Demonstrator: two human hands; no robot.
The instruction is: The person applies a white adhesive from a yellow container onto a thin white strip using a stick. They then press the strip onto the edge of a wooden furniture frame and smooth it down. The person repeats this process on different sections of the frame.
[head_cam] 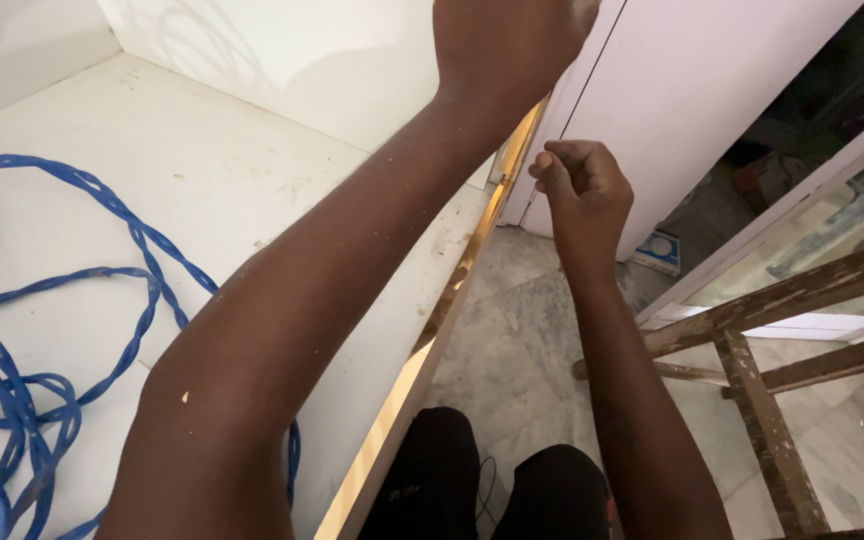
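My left hand (504, 40) reaches up to the top edge of the view, over the far end of a gold metal strip (452, 290) that runs along the front edge of a white shelf (202, 190). Its fingers are cut off by the frame. My right hand (580, 195) is closed in a fist just right of the strip, near a white cabinet door (692, 90). Thumb and forefinger pinch together; whether something small sits between them is too small to tell.
A coiled blue twisted cable (22, 400) lies on the shelf at the left. A rough wooden ladder or trestle (762, 340) stands at the right on a grey marble floor (512, 350). My dark-clad knees (492, 490) show at the bottom.
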